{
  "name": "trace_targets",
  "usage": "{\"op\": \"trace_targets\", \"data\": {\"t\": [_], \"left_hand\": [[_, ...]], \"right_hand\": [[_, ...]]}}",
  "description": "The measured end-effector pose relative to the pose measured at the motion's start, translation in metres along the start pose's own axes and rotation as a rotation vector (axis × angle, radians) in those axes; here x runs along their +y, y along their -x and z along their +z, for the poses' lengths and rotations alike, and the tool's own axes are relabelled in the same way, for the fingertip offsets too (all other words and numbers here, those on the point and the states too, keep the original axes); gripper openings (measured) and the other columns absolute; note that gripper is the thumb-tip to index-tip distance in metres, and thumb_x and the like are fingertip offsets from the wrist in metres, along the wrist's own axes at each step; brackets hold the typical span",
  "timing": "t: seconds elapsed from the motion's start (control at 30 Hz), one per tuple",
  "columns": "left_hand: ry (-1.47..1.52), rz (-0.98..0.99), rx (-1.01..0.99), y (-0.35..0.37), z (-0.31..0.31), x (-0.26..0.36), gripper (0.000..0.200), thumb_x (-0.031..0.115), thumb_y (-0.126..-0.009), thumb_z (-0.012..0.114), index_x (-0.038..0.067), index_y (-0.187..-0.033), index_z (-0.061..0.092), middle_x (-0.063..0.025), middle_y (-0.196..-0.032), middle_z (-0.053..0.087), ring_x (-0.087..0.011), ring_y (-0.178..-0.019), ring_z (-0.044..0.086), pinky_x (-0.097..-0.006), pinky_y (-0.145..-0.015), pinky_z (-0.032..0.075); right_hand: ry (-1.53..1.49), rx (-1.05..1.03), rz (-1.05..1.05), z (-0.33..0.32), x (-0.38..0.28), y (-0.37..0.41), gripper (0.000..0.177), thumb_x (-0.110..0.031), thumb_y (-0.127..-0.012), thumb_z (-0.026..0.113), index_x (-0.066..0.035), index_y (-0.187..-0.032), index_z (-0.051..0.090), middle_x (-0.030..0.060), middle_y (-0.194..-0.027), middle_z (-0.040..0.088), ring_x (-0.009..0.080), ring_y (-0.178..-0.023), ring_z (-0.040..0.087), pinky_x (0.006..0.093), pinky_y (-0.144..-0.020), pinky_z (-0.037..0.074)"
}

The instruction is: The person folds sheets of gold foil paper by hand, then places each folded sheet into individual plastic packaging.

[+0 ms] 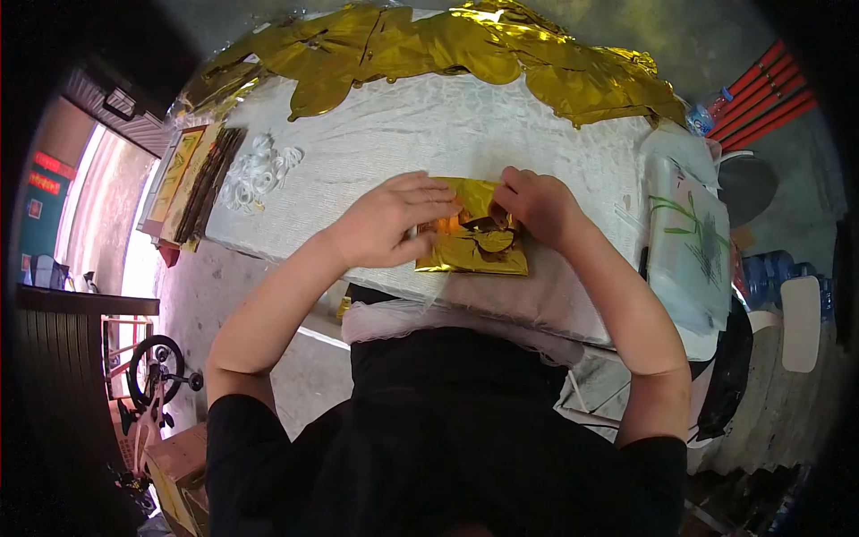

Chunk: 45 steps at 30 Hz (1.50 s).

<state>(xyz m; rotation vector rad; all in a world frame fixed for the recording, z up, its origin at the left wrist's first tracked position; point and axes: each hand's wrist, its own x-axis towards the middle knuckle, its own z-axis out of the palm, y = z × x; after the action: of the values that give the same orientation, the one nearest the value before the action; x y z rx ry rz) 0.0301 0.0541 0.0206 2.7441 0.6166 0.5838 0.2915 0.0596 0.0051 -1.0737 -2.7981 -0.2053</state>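
Observation:
A flat, folded gold foil balloon (474, 259) lies near the front edge of the white-covered table, its surface creased and shiny. My left hand (389, 219) rests over its left side, fingers stretched towards the middle of the foil and spread apart. On the upper right corner, my right hand (541, 210) has its fingers curled and pinched on the foil. Several more deflated gold foil balloons (394, 45) are spread along the far edge of the table.
White ring-shaped pieces (259, 174) lie in a pile at the left, beside a stack of flat printed packs (192, 183). Clear plastic bags (684, 233) with green marks sit at the right edge. Beyond are red poles (765, 98), blue water bottles (778, 273) and a small bicycle (157, 376).

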Motion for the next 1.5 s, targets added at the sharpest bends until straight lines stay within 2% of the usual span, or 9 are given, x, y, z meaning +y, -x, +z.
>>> {"op": "trace_targets", "data": {"t": [0.27, 0.47, 0.57, 0.67, 0.93, 1.17, 1.37, 1.43, 1.5], "left_hand": [[-0.024, -0.021, -0.042, 0.005, 0.003, 0.013, 0.044, 0.021, -0.074, 0.066, 0.002, -0.113, 0.058, -0.0149, -0.122, 0.053, -0.0291, -0.116, 0.048, -0.0369, -0.097, 0.040], [-0.058, -0.025, -0.048, 0.008, 0.007, 0.015, 0.042, 0.021, -0.076, 0.064, 0.001, -0.112, 0.058, -0.0158, -0.122, 0.053, -0.0282, -0.118, 0.047, -0.0369, -0.098, 0.039], [-0.082, -0.015, -0.037, 0.008, 0.009, 0.014, 0.041, 0.026, -0.077, 0.063, 0.001, -0.110, 0.058, -0.0164, -0.121, 0.054, -0.0282, -0.118, 0.047, -0.0369, -0.099, 0.038], [-0.049, -0.038, -0.055, 0.007, 0.006, 0.017, 0.042, 0.021, -0.076, 0.064, 0.000, -0.112, 0.057, -0.0167, -0.122, 0.053, -0.0286, -0.119, 0.046, -0.0373, -0.100, 0.038], [-0.035, -0.058, -0.041, 0.009, 0.008, 0.019, 0.041, 0.017, -0.077, 0.062, 0.000, -0.114, 0.056, -0.0175, -0.121, 0.053, -0.0296, -0.119, 0.046, -0.0389, -0.101, 0.037], [0.075, -0.109, -0.114, 0.020, 0.003, 0.028, 0.046, 0.019, -0.082, 0.057, -0.002, -0.122, 0.048, -0.0192, -0.135, 0.039, -0.0310, -0.130, 0.031, -0.0417, -0.108, 0.024], [0.301, -0.154, -0.079, 0.034, -0.016, 0.016, 0.041, 0.015, -0.085, 0.054, -0.002, -0.122, 0.050, -0.0191, -0.124, 0.051, -0.0305, -0.124, 0.042, -0.0400, -0.104, 0.031], [0.735, -0.518, 0.106, 0.036, -0.029, 0.006, 0.033, 0.011, -0.087, 0.051, -0.001, -0.118, 0.054, -0.0175, -0.117, 0.057, -0.0286, -0.117, 0.049, -0.0370, -0.100, 0.037], [0.715, -0.496, 0.194, 0.034, -0.028, -0.010, 0.028, 0.008, -0.089, 0.047, 0.002, -0.114, 0.058, -0.0148, -0.116, 0.059, -0.0268, -0.113, 0.052, -0.0340, -0.095, 0.041]], "right_hand": [[-0.148, -0.045, 0.025, -0.017, 0.008, 0.006, 0.014, -0.006, -0.072, 0.057, -0.007, -0.086, 0.055, 0.0088, -0.089, 0.054, 0.0262, -0.085, 0.057, 0.0363, -0.072, 0.049], [-0.317, 0.188, 0.170, -0.015, 0.009, 0.010, 0.025, 0.000, -0.076, 0.056, -0.004, -0.100, 0.062, 0.0117, -0.102, 0.062, 0.0305, -0.097, 0.057, 0.0382, -0.084, 0.046], [-0.494, 0.322, 0.200, -0.008, -0.024, -0.005, 0.028, -0.007, -0.085, 0.051, -0.001, -0.112, 0.055, 0.0172, -0.117, 0.055, 0.0327, -0.113, 0.049, 0.0411, -0.097, 0.038], [-0.375, -0.059, 0.255, -0.001, -0.044, -0.001, 0.054, -0.023, -0.092, 0.041, 0.006, -0.135, 0.025, 0.0243, -0.141, 0.025, 0.0347, -0.133, 0.023, 0.0424, -0.110, 0.016], [-0.303, -0.010, 0.214, 0.002, -0.047, 0.004, 0.058, -0.026, -0.091, 0.044, 0.006, -0.135, 0.026, 0.0235, -0.142, 0.024, 0.0341, -0.134, 0.020, 0.0423, -0.110, 0.014], [-0.237, -0.023, 0.191, -0.001, -0.047, 0.004, 0.061, -0.029, -0.089, 0.047, 0.006, -0.135, 0.027, 0.0230, -0.142, 0.025, 0.0334, -0.134, 0.022, 0.0425, -0.110, 0.014], [-0.221, -0.024, 0.183, 0.000, -0.047, 0.005, 0.061, -0.029, -0.089, 0.047, 0.006, -0.135, 0.028, 0.0234, -0.142, 0.024, 0.0337, -0.134, 0.021, 0.0425, -0.111, 0.014], [-0.223, -0.025, 0.179, 0.001, -0.047, 0.005, 0.061, -0.029, -0.089, 0.047, 0.006, -0.135, 0.028, 0.0235, -0.142, 0.024, 0.0338, -0.134, 0.021, 0.0427, -0.111, 0.014], [-0.221, -0.020, 0.176, 0.001, -0.047, 0.004, 0.061, -0.029, -0.089, 0.047, 0.006, -0.135, 0.028, 0.0236, -0.142, 0.024, 0.0339, -0.134, 0.021, 0.0429, -0.111, 0.014]]}}
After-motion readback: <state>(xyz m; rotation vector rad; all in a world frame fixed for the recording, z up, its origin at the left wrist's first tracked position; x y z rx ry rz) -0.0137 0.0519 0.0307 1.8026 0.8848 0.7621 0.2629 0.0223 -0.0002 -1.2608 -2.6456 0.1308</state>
